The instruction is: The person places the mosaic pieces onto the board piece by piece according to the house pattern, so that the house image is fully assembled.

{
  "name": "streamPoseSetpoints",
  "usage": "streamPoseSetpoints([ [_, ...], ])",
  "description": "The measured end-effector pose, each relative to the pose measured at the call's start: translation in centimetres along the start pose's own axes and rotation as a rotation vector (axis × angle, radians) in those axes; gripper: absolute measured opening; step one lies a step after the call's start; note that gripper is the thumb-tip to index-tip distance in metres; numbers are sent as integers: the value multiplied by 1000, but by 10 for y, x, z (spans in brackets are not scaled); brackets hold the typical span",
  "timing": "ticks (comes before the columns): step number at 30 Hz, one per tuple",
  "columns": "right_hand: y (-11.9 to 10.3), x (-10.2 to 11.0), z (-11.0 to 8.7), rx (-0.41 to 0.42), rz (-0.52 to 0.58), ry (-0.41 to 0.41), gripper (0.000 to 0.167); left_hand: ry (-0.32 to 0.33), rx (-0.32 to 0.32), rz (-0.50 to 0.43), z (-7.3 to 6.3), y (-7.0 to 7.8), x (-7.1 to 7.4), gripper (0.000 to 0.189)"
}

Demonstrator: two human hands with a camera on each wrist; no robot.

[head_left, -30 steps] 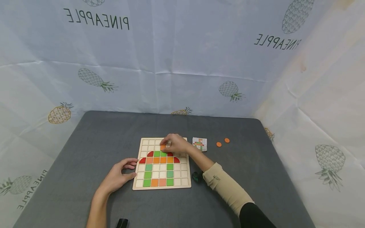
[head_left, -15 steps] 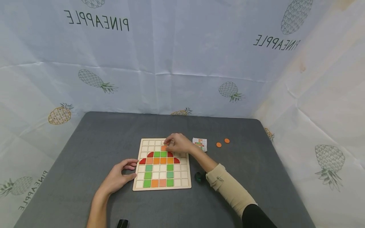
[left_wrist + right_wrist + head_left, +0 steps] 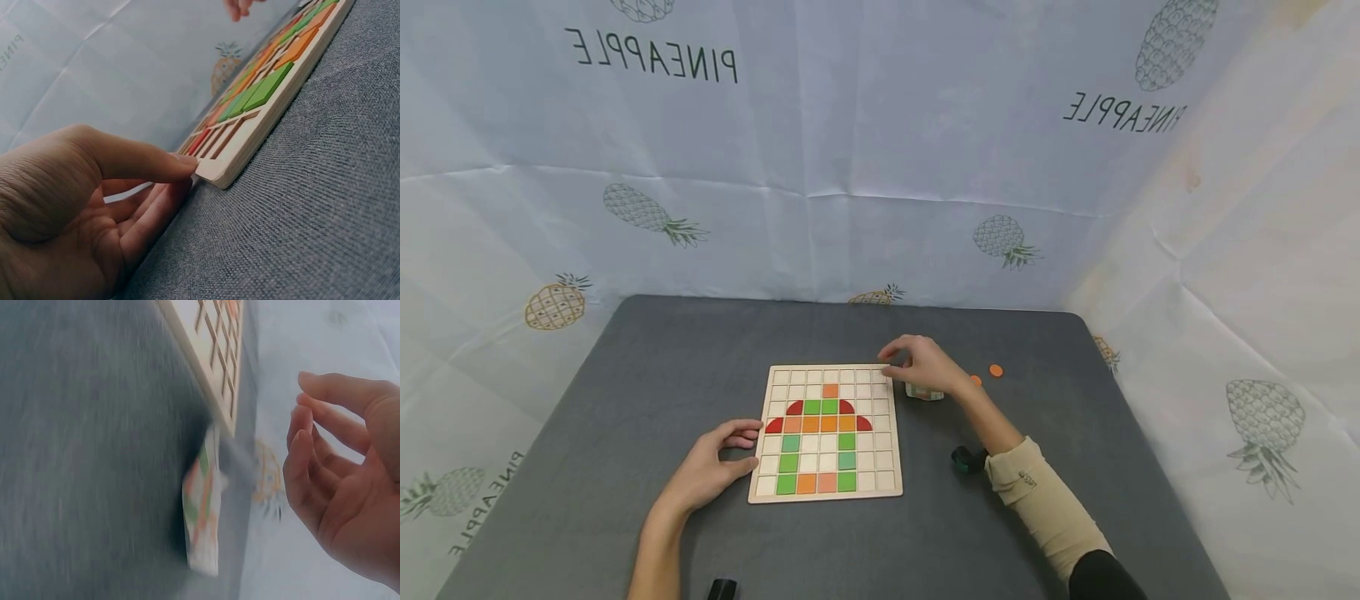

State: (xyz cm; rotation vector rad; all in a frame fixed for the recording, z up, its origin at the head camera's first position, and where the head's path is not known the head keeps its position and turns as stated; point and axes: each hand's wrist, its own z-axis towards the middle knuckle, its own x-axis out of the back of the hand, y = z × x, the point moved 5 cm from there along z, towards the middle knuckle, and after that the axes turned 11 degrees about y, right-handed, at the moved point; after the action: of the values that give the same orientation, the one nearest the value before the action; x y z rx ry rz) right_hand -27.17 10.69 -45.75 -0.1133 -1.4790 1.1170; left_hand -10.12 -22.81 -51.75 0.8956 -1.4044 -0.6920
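A wooden grid board [image 3: 883,461] lies on the table with green, orange and red pieces forming a mushroom-like pattern. A single orange square [image 3: 831,391] tops the pattern. My left hand [image 3: 711,462] rests beside the board, its thumb and fingertips touching the left edge; in the left wrist view the thumb tip meets a corner of the board. My right hand [image 3: 925,364] hovers over the board's far right corner and a small pattern card [image 3: 925,394], partly hiding the card. In the right wrist view its fingers are loosely bent, with nothing between them.
Two orange discs lie right of the card, one in the open [image 3: 996,370] and one partly behind my right hand [image 3: 976,380]. A dark object sits by the right wrist [image 3: 967,460]. Another black object [image 3: 722,589] is at the near edge. Pineapple-print cloth [image 3: 805,250] surrounds the grey table.
My right hand has left the orange square at the top of the pattern and moved right, over the card. The square stays on the board. My left hand stays in place.
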Motion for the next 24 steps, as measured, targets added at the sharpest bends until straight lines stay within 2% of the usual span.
streamPoseSetpoints([
  [6,22,29,-18,-72,42,47,34,-3,-7,-3,0,1,1,58],
  [11,40,49,-32,-82,16,68,37,-3,7,0,-1,2,1,58],
  [15,54,59,-42,-104,8,50,39,-1,18,6,-1,2,1,58],
  [24,93,73,-68,-207,13,-3,42,-2,16,6,-1,3,0,58],
])
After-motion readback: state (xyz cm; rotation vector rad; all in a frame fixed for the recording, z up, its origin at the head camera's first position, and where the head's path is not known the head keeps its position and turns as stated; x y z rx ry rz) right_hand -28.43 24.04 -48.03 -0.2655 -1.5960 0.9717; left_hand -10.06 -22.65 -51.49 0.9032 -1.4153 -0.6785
